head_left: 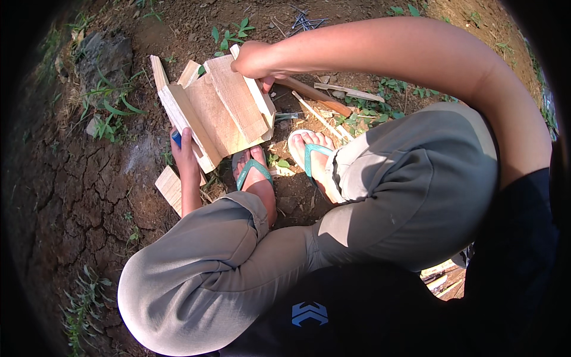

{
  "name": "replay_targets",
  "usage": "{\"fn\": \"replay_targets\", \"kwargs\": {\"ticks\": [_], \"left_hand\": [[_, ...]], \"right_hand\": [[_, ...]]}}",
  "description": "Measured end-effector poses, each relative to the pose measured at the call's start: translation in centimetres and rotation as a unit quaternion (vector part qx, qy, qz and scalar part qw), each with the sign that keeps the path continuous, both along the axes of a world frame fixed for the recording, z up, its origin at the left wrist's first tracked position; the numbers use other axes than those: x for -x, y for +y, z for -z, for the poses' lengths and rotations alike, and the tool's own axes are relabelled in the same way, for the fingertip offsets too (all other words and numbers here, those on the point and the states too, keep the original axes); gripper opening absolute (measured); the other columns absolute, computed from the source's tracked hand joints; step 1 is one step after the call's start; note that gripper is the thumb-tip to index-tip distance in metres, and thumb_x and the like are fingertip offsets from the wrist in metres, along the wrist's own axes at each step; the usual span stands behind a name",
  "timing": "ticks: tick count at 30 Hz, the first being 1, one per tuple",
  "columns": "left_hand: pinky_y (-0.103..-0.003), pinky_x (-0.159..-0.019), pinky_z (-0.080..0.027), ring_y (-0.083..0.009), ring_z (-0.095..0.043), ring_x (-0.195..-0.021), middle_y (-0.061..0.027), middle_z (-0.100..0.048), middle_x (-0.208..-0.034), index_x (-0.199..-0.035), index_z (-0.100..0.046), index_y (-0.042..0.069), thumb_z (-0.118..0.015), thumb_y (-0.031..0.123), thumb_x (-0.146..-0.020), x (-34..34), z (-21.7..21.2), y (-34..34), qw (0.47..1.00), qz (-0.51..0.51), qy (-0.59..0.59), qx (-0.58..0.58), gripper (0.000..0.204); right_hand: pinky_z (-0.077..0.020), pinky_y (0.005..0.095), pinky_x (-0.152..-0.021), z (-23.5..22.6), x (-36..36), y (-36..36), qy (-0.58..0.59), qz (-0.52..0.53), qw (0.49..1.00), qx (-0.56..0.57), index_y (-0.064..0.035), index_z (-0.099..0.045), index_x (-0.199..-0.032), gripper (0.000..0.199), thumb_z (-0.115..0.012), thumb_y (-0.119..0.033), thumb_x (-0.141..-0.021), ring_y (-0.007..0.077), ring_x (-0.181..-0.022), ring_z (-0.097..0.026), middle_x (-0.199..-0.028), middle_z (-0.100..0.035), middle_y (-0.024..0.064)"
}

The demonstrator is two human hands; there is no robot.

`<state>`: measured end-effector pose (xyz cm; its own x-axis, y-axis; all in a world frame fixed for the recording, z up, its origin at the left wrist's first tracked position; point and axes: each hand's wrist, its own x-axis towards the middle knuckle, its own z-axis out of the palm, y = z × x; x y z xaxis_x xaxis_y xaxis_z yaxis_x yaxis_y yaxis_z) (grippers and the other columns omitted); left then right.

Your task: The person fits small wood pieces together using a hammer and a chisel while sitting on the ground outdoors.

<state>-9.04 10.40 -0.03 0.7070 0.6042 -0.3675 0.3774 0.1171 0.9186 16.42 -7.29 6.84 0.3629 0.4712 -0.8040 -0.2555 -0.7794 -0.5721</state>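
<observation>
On the ground before me lies a box-like piece of pale boards (pixel 217 107), with raised wooden sides and a narrower board (pixel 235 98) across its middle. My right hand (pixel 257 60) reaches over to its far right side, fingers closed round the upper end of an upright wooden strip (pixel 253 89). At the near left side, my left hand (pixel 187 157) is closed against the outer plank (pixel 185 122). A small blue object (pixel 176 138) shows between its thumb and fingers; most of it is hidden.
A brown wooden handle (pixel 318 96) lies right of the boards, beside thin wood offcuts (pixel 348 91). Several loose nails (pixel 306 22) lie at the far side. A rock (pixel 107 59) stands far left. My sandalled feet (pixel 253 169) are close to the boards; another offcut (pixel 169 187) is near my left forearm.
</observation>
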Motion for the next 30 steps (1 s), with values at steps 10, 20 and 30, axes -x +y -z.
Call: {"fn": "replay_targets", "kwargs": {"ticks": [10, 20, 30], "left_hand": [[-0.031, -0.095, -0.043, -0.0159, -0.056, -0.103, -0.0053, -0.063, -0.113, -0.134, -0.055, 0.002, -0.066, 0.044, -0.1, 0.1, 0.6, 0.1, 1.0, -0.01, 0.004, -0.022, 0.055], [-0.03, -0.096, -0.044, -0.0141, -0.057, -0.104, -0.0056, -0.064, -0.116, -0.136, -0.054, 0.0, -0.066, 0.038, -0.1, 0.0, -0.5, 0.1, 0.999, 0.004, 0.026, -0.036, 0.054], [-0.029, -0.091, -0.048, -0.0116, -0.059, -0.098, -0.0048, -0.065, -0.112, -0.136, -0.054, 0.0, -0.067, 0.033, -0.1, -0.3, -0.3, 0.0, 1.0, -0.001, -0.005, -0.003, 0.051]], "right_hand": [[-0.0659, 0.0405, -0.059, -0.7, 0.7, 0.3, -0.058, -0.005, 0.998, 0.006, 0.0177, -0.058, -0.119, 0.044, -0.053, -0.023, -0.103, 0.0357, -0.088, -0.074, -0.118, -0.065, 0.0259], [-0.0642, 0.0386, -0.053, -1.6, 0.8, 0.3, -0.08, -0.006, 0.997, 0.018, 0.0187, -0.06, -0.113, 0.041, -0.055, -0.021, -0.101, 0.031, -0.075, -0.074, -0.098, -0.069, 0.0237], [-0.064, 0.0426, -0.06, 0.0, 0.8, -0.4, -0.087, 0.01, 0.996, -0.006, 0.0153, -0.064, -0.112, 0.048, -0.06, -0.03, -0.097, 0.0346, -0.083, -0.073, -0.101, -0.071, 0.0233]]}}
